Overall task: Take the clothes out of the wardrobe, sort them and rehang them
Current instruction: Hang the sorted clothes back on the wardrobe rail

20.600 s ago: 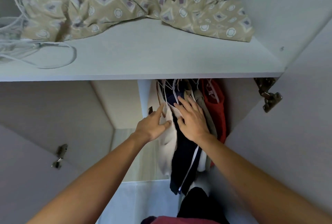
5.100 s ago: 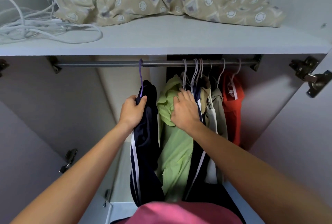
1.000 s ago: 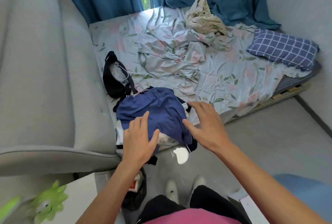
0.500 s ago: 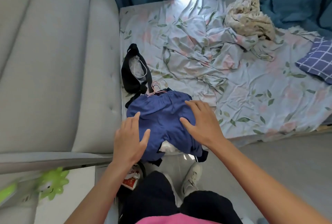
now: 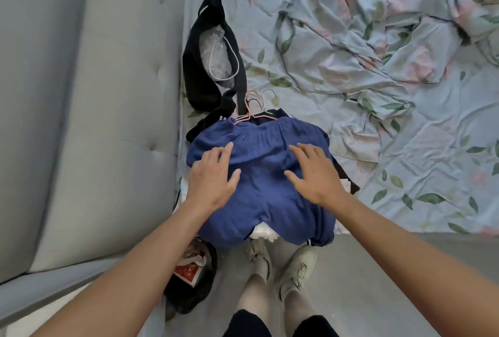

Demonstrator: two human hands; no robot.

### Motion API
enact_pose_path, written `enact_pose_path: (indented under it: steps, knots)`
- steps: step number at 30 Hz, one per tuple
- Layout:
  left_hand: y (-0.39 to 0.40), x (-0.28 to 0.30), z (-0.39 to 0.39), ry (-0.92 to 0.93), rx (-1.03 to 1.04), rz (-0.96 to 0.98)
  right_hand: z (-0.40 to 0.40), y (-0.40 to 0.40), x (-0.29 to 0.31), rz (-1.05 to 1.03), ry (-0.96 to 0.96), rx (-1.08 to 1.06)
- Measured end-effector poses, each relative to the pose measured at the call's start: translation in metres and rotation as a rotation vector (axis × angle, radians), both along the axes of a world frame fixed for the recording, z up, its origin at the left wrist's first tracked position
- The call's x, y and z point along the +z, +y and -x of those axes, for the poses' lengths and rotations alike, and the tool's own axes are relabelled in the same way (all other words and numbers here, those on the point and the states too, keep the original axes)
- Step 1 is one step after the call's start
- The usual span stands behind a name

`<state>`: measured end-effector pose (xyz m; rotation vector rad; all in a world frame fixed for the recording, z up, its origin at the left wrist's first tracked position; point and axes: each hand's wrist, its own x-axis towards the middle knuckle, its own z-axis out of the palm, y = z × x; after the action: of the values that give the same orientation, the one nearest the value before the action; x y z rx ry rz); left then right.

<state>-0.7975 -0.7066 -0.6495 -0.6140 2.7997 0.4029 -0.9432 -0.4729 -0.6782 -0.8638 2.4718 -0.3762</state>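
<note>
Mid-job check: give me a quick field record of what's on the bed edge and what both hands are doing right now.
surface: bed with floral sheet
pile: blue garment on top of a stack at the bed's near edge, dark and white clothes showing beneath
hangers: wire hangers poking out at the pile's far end
left hand: fingers spread, flat on the blue garment
right hand: fingers spread, flat on the blue garment
beside pile: black bag on the sheet, next to grey headboard
floor: dark bag near the person's shoes
</note>
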Motion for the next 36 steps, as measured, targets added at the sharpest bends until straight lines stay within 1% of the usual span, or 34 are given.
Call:
enact_pose_path:
  steps: [3,7,11,15,16,18,21,26,29,30,32,34,36]
  knots:
    - [-0.033,-0.052,0.033,-0.036,-0.015,0.022,0.035,-0.027,-0.041,-0.022,-0.001,-0.018]
    - [-0.068,-0.099,0.078,-0.030,-0.057,0.047,0.080,-0.061,-0.083,-0.027,0.042,-0.005]
    - [-0.085,-0.128,0.103,-0.096,-0.048,0.023,0.105,-0.083,-0.110,-0.070,-0.011,-0.041]
    - [-0.084,-0.143,0.100,-0.256,-0.038,-0.084,0.106,-0.086,-0.125,-0.179,-0.010,-0.059]
    - [-0.084,-0.146,0.095,-0.267,-0.035,-0.100,0.104,-0.084,-0.129,-0.202,-0.004,-0.061]
    - [-0.082,-0.152,0.084,-0.214,-0.034,-0.086,0.099,-0.080,-0.134,-0.224,-0.031,-0.054]
    - [-0.080,-0.156,0.073,-0.109,-0.016,-0.051,0.093,-0.075,-0.140,-0.176,-0.060,-0.060]
    - [-0.079,-0.155,0.071,0.040,0.143,-0.133,0.093,-0.077,-0.145,-0.125,0.165,-0.057]
    - [-0.081,-0.159,0.071,0.048,0.196,-0.150,0.095,-0.074,-0.147,-0.077,0.202,-0.016]
    - [-0.081,-0.161,0.069,0.042,0.160,-0.137,0.095,-0.072,-0.146,-0.070,0.201,-0.015]
    - [-0.080,-0.163,0.063,0.031,0.013,-0.102,0.091,-0.069,-0.142,-0.039,0.179,-0.040]
    - [-0.076,-0.163,0.055,0.019,-0.116,-0.102,0.086,-0.062,-0.138,0.019,0.083,-0.102]
    - [-0.072,-0.161,0.047,0.025,-0.172,-0.102,0.081,-0.052,-0.137,0.005,0.007,-0.102]
